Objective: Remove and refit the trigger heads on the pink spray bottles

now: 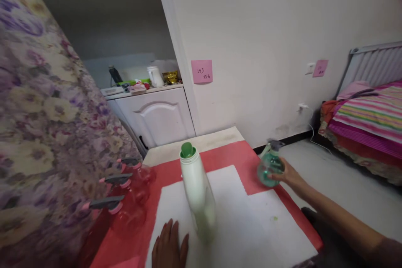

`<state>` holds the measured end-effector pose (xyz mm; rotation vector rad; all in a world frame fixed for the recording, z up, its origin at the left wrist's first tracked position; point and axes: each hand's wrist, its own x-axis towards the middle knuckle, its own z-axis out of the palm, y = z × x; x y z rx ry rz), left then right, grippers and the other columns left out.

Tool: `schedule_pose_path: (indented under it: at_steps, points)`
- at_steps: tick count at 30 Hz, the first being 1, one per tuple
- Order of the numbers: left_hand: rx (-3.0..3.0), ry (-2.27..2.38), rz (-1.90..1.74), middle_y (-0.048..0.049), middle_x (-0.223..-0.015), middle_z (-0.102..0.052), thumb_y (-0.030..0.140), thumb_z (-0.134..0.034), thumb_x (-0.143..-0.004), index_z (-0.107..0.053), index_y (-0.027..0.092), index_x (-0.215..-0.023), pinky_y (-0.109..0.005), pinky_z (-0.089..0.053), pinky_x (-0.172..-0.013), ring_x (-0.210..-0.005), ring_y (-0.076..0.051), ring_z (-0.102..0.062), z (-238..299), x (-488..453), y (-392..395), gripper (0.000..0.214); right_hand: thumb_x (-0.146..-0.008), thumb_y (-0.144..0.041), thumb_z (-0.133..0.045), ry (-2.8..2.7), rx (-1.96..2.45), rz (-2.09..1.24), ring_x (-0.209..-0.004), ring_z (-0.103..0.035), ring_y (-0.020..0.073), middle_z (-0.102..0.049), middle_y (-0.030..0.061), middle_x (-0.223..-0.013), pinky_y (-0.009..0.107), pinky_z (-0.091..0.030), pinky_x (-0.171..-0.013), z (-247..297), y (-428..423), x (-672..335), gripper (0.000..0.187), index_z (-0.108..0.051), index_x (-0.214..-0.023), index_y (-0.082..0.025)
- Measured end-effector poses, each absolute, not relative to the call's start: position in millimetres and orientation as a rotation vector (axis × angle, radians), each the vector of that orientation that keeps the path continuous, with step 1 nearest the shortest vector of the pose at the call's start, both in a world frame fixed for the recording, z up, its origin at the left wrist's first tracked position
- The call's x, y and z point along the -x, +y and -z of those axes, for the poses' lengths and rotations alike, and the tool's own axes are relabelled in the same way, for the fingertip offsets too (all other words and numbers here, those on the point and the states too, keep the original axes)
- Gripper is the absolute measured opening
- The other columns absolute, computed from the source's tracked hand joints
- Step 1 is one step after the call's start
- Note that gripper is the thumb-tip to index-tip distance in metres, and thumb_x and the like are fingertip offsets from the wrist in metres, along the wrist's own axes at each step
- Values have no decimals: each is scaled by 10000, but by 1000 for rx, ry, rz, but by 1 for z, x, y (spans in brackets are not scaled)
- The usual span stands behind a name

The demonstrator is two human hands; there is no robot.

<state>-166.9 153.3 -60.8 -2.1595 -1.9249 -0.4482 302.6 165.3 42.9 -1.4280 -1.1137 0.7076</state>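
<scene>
My right hand (287, 175) is wrapped round a green spray bottle (269, 166) with a grey trigger head, at the right edge of the table. My left hand (169, 246) lies flat with fingers stretched out on the white mat (238, 217), just left of a tall white bottle (197, 192) with a green open top and greenish liquid low inside. The tall bottle stands upright near the mat's middle.
A red table cover (226, 157) lies under the mat. Three pink spray bottles (125, 192) stand at the left, against a flowered curtain (47, 125). A white cabinet (157, 113) with clutter stands behind, and a bed (367, 121) with striped bedding is on the right.
</scene>
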Motion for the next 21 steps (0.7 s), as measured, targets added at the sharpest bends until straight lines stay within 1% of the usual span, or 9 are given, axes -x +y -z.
schedule_pose_path:
  at_steps: [2,3,5,6,10,15,17,19,21]
  points:
    - [2156,-1896,462,-147,-1393,-582,432,-384,-906,-595,152,-1264,-492,-409,-1076,-1315,-302,-508,55,163,150,501,-535,-236,-815,-1194,1343,-835,-1002,-694,315,-730,108,-1098,418,-552,-866,-35,138,-271,669,-575,-1159,-197]
    - [2160,-1876,462,-149,-1391,-583,425,-382,-912,-594,145,-1264,-485,-404,-1081,-1315,-298,-508,53,161,148,497,-530,-227,-822,-1247,1290,-918,-1077,-659,332,-687,117,-1195,455,-522,-923,-30,126,-255,739,-545,-1215,-202]
    - [2160,-1847,461,-154,-1386,-587,410,-378,-922,-598,128,-1257,-474,-392,-1092,-1313,-293,-509,50,160,145,490,-482,-197,-843,-1263,1346,-969,-1159,-598,359,-630,133,-1271,510,-457,-996,-21,103,-224,861,-500,-1271,-203]
    - [2158,-1840,462,-155,-1386,-587,406,-378,-925,-600,126,-1255,-471,-389,-1096,-1313,-290,-510,49,159,144,487,-465,-188,-850,-1271,1352,-981,-1193,-569,361,-606,134,-1299,514,-429,-1026,-19,93,-209,899,-483,-1286,-204]
    - [2154,-1830,480,-153,-1384,-589,395,-384,-933,-602,127,-1253,-465,-391,-1098,-1312,-283,-513,48,159,142,471,-504,-156,-812,-1421,1256,-1001,-1208,-538,325,-598,88,-1273,466,-397,-1055,-16,65,-164,847,-473,-1278,-216]
    - [2162,-1859,526,-142,-1376,-597,378,-404,-931,-594,150,-1255,-458,-375,-1113,-1320,-274,-507,46,158,141,440,-534,-152,-696,-1420,1321,-877,-1234,-512,337,-568,99,-1272,455,-386,-1072,-2,56,-141,792,-447,-1284,-211]
    - [2171,-1877,535,-147,-1387,-587,375,-408,-933,-589,149,-1260,-465,-358,-1125,-1327,-283,-497,45,157,140,437,-526,-181,-675,-1427,1314,-835,-1273,-481,361,-553,67,-1295,478,-366,-1097,11,57,-139,827,-415,-1303,-298]
    - [2175,-1886,542,-167,-1390,-579,368,-412,-935,-591,128,-1261,-468,-350,-1130,-1325,-304,-496,45,157,139,442,-499,-200,-692,-1446,1309,-840,-1310,-447,383,-533,9,-1325,509,-347,-1115,24,59,-140,913,-346,-1308,-447]
    - [2179,-1884,544,-183,-1379,-584,367,-424,-933,-602,108,-1251,-460,-363,-1122,-1313,-318,-507,44,158,139,447,-480,-213,-720,-1456,1300,-866,-1336,-422,390,-504,-39,-1359,524,-338,-1122,35,62,-142,995,-266,-1295,-557]
